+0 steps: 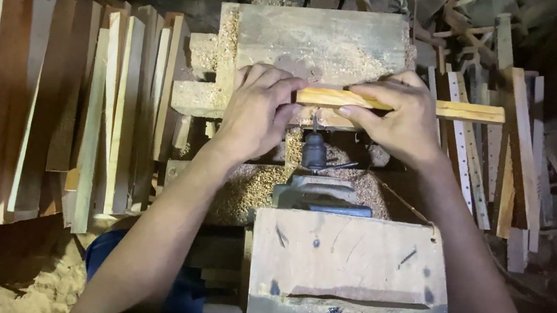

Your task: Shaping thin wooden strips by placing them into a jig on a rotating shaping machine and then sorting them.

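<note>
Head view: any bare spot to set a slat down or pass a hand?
Free: top of the wooden box near the camera, and the far plank beyond both hands, though dusted with sawdust. Crowded: left hand and right hand grip the slat over the drill chuck; stacked slats fill the left.

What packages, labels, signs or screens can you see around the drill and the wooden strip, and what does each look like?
None in view: no package, label, sign or screen.
Only bare wood: the wooden strip held by both hands, plank stacks at left, and a pale slat with rows of small holes at right, with no print on any of them.
</note>
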